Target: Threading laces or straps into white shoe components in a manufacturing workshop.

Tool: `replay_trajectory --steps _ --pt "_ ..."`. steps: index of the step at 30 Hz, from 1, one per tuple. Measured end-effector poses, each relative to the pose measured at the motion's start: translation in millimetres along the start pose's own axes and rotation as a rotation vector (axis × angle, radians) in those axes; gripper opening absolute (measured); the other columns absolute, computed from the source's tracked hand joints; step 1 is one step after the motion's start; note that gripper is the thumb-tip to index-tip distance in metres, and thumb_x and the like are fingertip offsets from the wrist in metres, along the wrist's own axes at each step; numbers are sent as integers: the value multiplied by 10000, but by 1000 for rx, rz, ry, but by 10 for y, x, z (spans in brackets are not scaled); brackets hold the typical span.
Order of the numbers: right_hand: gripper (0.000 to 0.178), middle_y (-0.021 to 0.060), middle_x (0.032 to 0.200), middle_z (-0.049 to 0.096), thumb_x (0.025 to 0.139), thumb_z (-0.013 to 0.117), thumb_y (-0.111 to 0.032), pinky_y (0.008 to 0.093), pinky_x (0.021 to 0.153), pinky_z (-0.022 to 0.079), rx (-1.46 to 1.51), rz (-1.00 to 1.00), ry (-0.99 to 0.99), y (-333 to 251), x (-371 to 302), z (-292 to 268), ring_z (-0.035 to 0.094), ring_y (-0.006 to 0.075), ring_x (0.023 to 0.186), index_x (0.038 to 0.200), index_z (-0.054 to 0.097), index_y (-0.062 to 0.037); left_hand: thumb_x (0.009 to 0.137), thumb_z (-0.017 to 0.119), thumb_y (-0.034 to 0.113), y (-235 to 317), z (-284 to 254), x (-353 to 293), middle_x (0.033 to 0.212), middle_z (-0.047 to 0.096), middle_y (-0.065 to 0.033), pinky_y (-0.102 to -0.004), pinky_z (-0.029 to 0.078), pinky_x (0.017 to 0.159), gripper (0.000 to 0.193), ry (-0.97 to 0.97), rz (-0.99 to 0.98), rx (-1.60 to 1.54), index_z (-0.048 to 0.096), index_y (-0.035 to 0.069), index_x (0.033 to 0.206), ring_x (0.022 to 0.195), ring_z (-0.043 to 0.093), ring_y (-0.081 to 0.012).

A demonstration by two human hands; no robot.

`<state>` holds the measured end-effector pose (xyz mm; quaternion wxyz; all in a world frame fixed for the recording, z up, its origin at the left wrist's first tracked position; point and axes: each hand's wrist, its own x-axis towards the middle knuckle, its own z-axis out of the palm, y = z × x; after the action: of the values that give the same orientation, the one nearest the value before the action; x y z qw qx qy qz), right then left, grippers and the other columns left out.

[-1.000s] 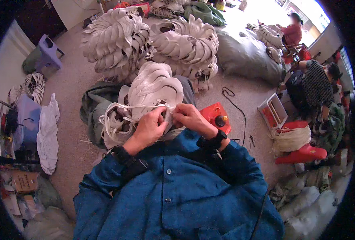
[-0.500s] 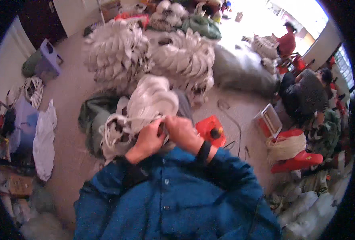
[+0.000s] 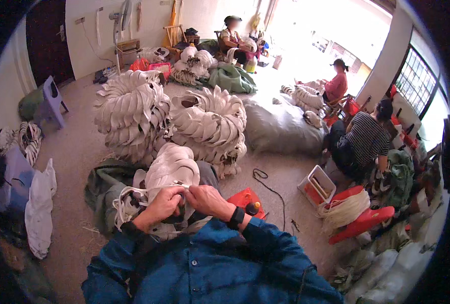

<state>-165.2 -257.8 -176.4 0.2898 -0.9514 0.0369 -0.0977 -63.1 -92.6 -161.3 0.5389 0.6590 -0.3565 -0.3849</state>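
Observation:
In my lap rests a bundle of overlapping white curved pieces (image 3: 171,167), with loops of white strip (image 3: 126,202) hanging at its left. My left hand (image 3: 162,206) is closed, with its thumb and fingers pinched on a thin white strip (image 3: 183,185). Close against it, my right hand (image 3: 209,200) also pinches that strip, fingertips nearly touching those of the left. My fingers cover most of what is between them. Beneath the bundle, at the left, lies dark green cloth (image 3: 100,195).
Two tall stacks of white pieces (image 3: 133,114) stand ahead, beside a large grey sack (image 3: 283,126). At my right are a red stool (image 3: 245,197) with a bottle, a black cord (image 3: 270,190) and a white basket (image 3: 316,186). A seated person (image 3: 364,137) works at the right.
The view has tilted up, bringing more of the far room into sight. My hands stay close together, and the white strip now shows more plainly between them.

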Motion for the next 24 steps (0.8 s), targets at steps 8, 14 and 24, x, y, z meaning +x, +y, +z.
replay_trajectory --steps 8,14,24 --pt "399 254 775 643 875 548 -368 505 683 491 184 60 -246 73 27 -15 640 429 776 830 657 14 886 488 4 -278 159 41 986 699 -171 -374 525 742 293 162 422 429 644 -36 1131 821 684 -275" --pt "322 262 760 629 808 557 -300 507 664 503 -75 68 -12 -47 -21 113 636 437 736 829 668 2 879 533 92 -282 308 22 938 666 -221 -484 501 724 187 386 240 709 665 26 994 882 634 -419" --pt "351 253 872 623 775 654 -234 484 743 486 227 109 50 33 -29 8 612 446 866 962 492 14 929 634 145 30 -794 -1104 665 514 1 -337 515 644 160 525 141 -692 582 55 1052 571 556 -140"
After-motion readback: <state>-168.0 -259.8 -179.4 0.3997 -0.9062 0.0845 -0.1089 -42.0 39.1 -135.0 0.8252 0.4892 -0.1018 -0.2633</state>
